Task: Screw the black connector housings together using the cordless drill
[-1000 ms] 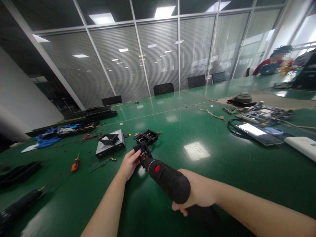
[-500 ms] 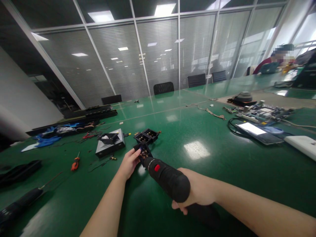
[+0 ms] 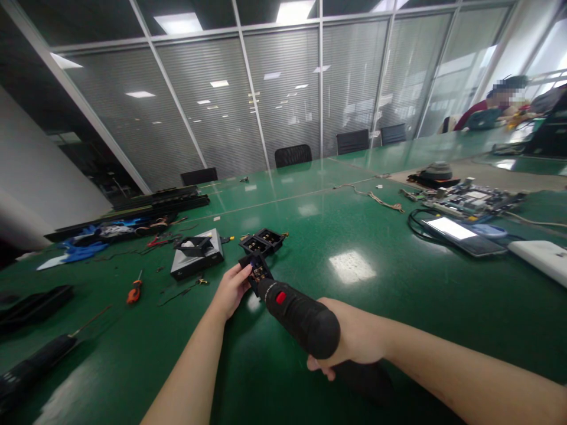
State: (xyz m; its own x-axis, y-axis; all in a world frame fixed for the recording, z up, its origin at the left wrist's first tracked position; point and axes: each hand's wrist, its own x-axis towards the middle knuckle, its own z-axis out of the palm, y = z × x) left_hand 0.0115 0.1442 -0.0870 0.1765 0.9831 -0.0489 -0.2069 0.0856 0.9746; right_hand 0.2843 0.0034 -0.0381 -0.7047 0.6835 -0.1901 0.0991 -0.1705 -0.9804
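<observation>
My right hand (image 3: 336, 336) is wrapped round the grip of a black cordless drill (image 3: 296, 316) with a red button on top. The drill's nose points forward and left at a small black box-shaped housing (image 3: 256, 273) with brass-coloured parts inside. My left hand (image 3: 233, 288) grips the left side of that housing, thumb on its rim. The drill's nose hides the near part of the housing, so I cannot tell whether its tip touches. Just beyond lie two joined black housings (image 3: 261, 241) of the same sort.
On the left are a silver box (image 3: 197, 258), an orange-handled screwdriver (image 3: 134, 290) and a long black tool (image 3: 38, 366). To the right lie a phone (image 3: 460, 234), a white case (image 3: 540, 260) and circuit boards (image 3: 473, 200). A person (image 3: 482, 109) sits at the far right.
The view has tilted very slightly. Both hands, the drill and the housing keep nearly the same places relative to each other.
</observation>
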